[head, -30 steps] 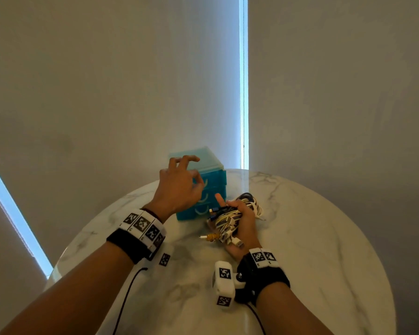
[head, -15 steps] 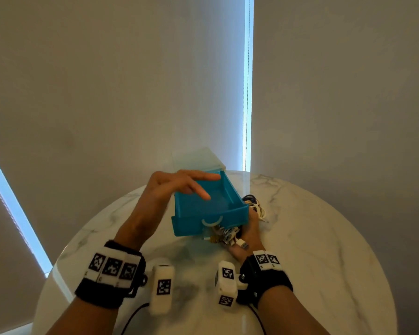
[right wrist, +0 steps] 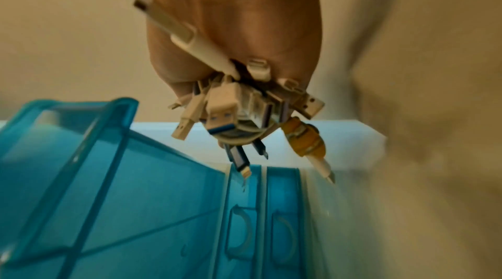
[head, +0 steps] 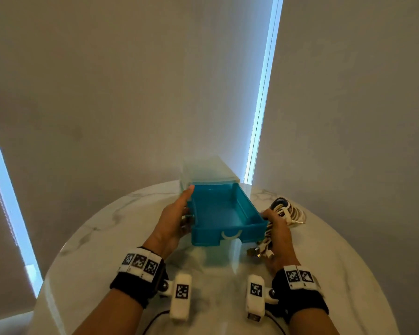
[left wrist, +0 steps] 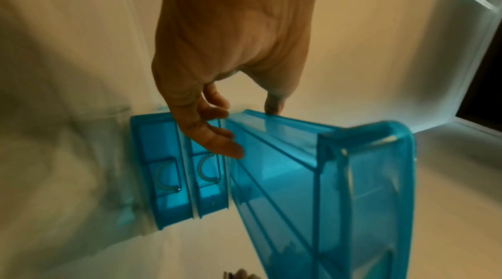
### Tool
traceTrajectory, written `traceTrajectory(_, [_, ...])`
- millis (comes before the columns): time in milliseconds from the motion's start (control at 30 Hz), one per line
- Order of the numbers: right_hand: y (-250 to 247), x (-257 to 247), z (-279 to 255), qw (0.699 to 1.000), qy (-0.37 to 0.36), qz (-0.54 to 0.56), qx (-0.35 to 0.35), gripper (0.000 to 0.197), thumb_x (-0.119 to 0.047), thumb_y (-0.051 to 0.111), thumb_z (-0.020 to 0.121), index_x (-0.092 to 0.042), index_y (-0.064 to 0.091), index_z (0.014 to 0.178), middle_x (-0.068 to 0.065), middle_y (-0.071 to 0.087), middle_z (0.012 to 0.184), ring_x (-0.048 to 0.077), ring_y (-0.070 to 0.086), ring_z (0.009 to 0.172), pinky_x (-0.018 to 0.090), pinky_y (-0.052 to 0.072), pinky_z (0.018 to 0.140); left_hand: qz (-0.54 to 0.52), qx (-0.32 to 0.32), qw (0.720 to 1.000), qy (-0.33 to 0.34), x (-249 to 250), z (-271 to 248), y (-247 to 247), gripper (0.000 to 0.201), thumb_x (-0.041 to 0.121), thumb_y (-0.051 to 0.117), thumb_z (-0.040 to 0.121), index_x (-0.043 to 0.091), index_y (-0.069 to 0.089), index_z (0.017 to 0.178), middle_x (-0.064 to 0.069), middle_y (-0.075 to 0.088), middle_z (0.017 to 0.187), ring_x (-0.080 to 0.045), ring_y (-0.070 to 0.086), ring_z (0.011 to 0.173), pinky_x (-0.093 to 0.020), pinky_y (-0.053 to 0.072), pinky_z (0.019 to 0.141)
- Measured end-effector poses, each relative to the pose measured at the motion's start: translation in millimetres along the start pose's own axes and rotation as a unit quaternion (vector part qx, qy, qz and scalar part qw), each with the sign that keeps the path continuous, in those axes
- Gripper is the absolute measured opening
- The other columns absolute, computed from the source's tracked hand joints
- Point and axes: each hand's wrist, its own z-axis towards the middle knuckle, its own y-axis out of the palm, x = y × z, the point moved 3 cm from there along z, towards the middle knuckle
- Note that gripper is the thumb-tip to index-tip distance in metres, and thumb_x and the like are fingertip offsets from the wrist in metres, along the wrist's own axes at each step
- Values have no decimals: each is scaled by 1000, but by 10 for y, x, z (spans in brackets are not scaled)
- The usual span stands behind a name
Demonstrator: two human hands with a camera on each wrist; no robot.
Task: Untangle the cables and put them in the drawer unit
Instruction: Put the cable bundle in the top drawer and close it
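Between the hands, the drawer (head: 224,213) is glossy translucent blue plastic; beneath them the table (head: 121,228) is polished marble-patterned stone.

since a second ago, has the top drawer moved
Yes. The top drawer was shut inside the drawer unit then; now it is pulled far out toward the person over the table, with the left hand on its side.
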Motion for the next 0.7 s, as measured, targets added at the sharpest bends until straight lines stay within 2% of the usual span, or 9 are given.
traceTrajectory(67, [-46, -189, 21, 996, -54, -59, 40, 32, -30, 76, 81, 0, 74, 94, 28, 71, 81, 35, 67, 63, 41, 56, 58, -20, -45, 998, -41, -99, -8, -5, 71, 76, 66, 88, 10, 78, 109, -10, 62, 88, -29, 54, 85, -38, 51, 75])
traceTrajectory(133, [-48, -482, 76, 980, -122, -137, 75, 26, -23, 75, 86, 3, 73, 87, 21, 70, 70, 26, 62, 47, 34, 53, 50, -48, -79, 994, -65, -169, -2, -15, 76, 80, 66, 86, 9, 74, 111, -9, 62, 83, -29, 57, 83, -44, 51, 85])
traceTrajectory(267, [145, -1109, 122, 955, -167, -229, 83, 37, -37, 77, 95, 0, 73, 92, 20, 77, 78, 20, 68, 45, 31, 56, 47, -126, -136, 980, -74, -183, 17, -22, 78, 77, 71, 86, 6, 74, 120, -8, 66, 87, -23, 68, 76, -43, 57, 84])
traceTrajectory(367, [533, -1414, -142, 898, -310, -310, 33, 33, -36, 77, 97, -5, 72, 89, 8, 76, 75, 4, 66, 48, 17, 53, 47, -150, -158, 975, -50, -172, 11, 20, 70, 68, 70, 92, 10, 74, 130, -8, 76, 101, -27, 76, 92, -48, 61, 92])
traceTrajectory(433, [898, -1524, -437, 842, -404, -355, -40, 19, -28, 78, 97, -20, 69, 83, 3, 75, 74, 4, 67, 52, 14, 53, 49, -141, -156, 977, -32, -175, -14, 49, 65, 63, 71, 94, 15, 72, 137, -11, 78, 123, -32, 75, 113, -53, 57, 106])
traceTrajectory(500, [1236, -1516, -579, 741, -511, -424, -98, 15, -24, 78, 95, -31, 67, 89, -5, 70, 71, 8, 68, 59, 20, 57, 57, -132, -145, 980, -16, -149, -68, 73, 58, 59, 68, 98, 20, 68, 140, -11, 77, 128, -32, 75, 118, -56, 56, 108])
traceTrajectory(533, [1382, -1466, -582, 692, -517, -493, -106, 12, -28, 76, 93, -32, 65, 92, -9, 66, 71, 9, 66, 61, 25, 57, 59, -135, -140, 981, -12, -142, -81, 85, 52, 56, 66, 100, 22, 66, 140, -11, 78, 127, -31, 75, 117, -55, 57, 106])
traceTrajectory(633, [1650, -1294, -546, 555, -389, -732, -71, 24, -39, 71, 85, -22, 57, 95, -5, 53, 76, 22, 61, 70, 32, 51, 64, -143, -138, 980, -5, -143, -99, 93, 52, 53, 64, 101, 23, 60, 144, -13, 76, 129, -34, 73, 120, -60, 54, 109])
traceTrajectory(700, [1672, -1192, -508, 490, -281, -823, -65, 26, -37, 73, 84, -18, 58, 91, 0, 54, 79, 18, 54, 66, 31, 46, 64, -138, -134, 981, 6, -150, -111, 103, 49, 49, 61, 104, 23, 59, 145, -13, 76, 130, -36, 72, 122, -60, 54, 108])
